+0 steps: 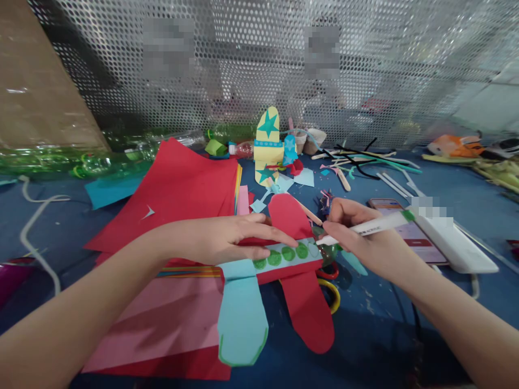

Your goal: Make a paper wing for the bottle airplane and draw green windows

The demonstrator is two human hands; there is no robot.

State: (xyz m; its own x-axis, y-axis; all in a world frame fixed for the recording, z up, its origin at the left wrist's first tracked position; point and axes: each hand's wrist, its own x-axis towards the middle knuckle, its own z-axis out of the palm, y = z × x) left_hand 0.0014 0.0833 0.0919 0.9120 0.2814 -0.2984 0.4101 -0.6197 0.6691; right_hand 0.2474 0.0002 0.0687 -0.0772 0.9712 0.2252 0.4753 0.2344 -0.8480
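Observation:
My right hand (360,237) grips a white marker (381,223) with a green end, its tip at the right end of a light blue paper strip (290,265). Several filled green circles run along the strip, and an unfilled outline lies beside the tip. Fingers spread, my left hand (239,235) presses flat on the strip and the paper around it. A rounded light blue paper piece (242,319) with green edge lines hangs from the strip's left end. Under the strip lies a red paper cutout (310,310) with rounded ends.
Red sheets (186,189) and pink paper (162,319) are stacked at left. Scissors with a yellow handle (334,294) lie partly under the cutout. A phone (409,232) and a white power bank (458,243) sit at right. A yellow star-decorated paper figure (268,151) stands behind.

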